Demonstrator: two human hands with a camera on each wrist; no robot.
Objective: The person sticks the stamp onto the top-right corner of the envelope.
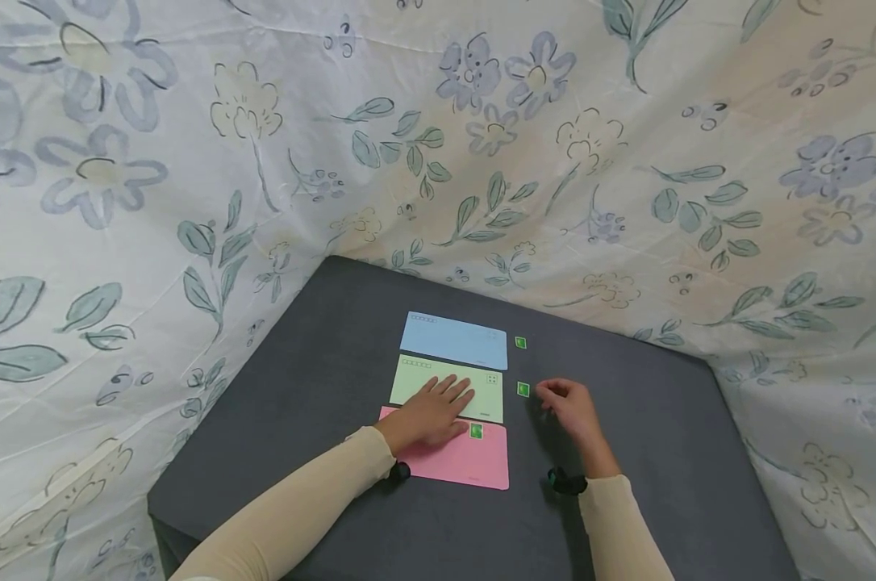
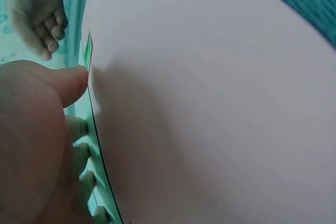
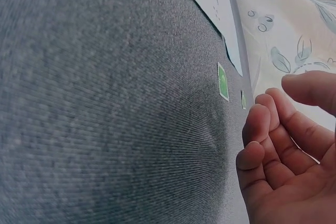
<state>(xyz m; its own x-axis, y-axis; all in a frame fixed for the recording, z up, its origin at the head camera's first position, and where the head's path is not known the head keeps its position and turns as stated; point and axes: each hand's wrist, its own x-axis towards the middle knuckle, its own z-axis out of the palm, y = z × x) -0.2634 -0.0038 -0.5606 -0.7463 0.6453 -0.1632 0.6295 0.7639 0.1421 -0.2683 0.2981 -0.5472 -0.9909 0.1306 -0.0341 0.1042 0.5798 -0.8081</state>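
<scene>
With its fingers spread, my left hand (image 1: pixel 432 413) rests over the green envelope (image 1: pixel 487 403) and the pink envelope (image 1: pixel 467 466), covering part of both. On the pink one sits a green stamp (image 1: pixel 476 431), beside the left thumb (image 2: pixel 73 83). My right hand (image 1: pixel 574 415) hovers to the right of the envelopes, fingers loosely bent and thumb apart, with nothing between them in the right wrist view. Just left of its fingertips lies a second green stamp (image 1: pixel 523 390) on the table. Farther back is a third stamp (image 1: pixel 521 343), right of the blue envelope (image 1: pixel 454 340).
The three envelopes lie in a column on the dark grey table (image 1: pixel 670 468), blue farthest away. A flower-patterned cloth (image 1: pixel 438 210) hangs behind the table and along its sides. Dark bands (image 1: pixel 567 482) circle the wrists.
</scene>
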